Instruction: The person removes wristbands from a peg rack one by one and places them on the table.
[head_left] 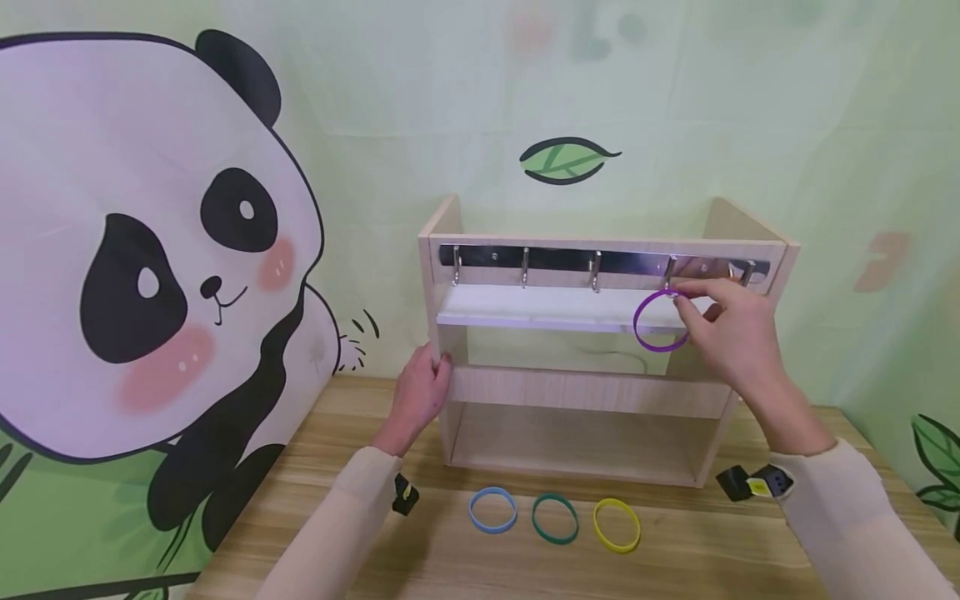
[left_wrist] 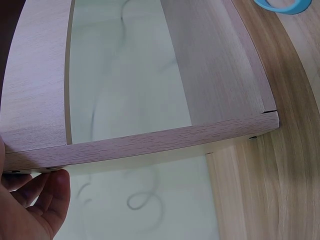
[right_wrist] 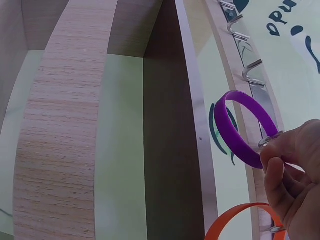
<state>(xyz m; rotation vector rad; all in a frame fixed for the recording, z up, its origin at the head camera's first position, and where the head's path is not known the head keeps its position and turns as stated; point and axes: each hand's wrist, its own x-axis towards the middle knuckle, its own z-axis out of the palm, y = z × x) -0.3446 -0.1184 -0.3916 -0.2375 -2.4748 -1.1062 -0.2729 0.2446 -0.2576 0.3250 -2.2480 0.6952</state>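
On the surface (head_left: 720, 550), holds the shelf (head_left: 585, 392) by its left edge with left fingers (left_wrist: 57, 192); pinches a purple band (right_wrist: 231, 132) at a hook (head_left: 670, 271) with right fingers (right_wrist: 277, 177), with open room below.

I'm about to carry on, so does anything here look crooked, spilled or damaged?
No, nothing stands out. The shelf stands upright; the blue band, green band and yellow band lie in a row on the table; the purple band is in the right hand. No spill or break shows.
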